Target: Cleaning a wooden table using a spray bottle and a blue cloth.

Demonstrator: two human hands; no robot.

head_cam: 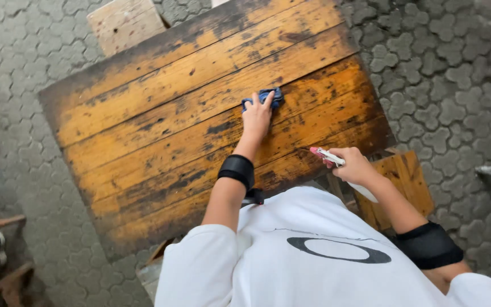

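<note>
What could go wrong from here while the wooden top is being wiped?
1. The left hand presses a blue cloth onto the worn, patchy wooden tabletop; rough boards might snag it.
2. The right hand holds a pink-tipped white spray bottle at the table's edge, where it may knock.

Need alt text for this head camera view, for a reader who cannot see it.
A person's left hand presses a blue cloth onto a worn, dark-stained orange wooden plank tabletop, while the right hand holds a white spray bottle with a pink nozzle at the table's edge, above grey paving stones.
</note>
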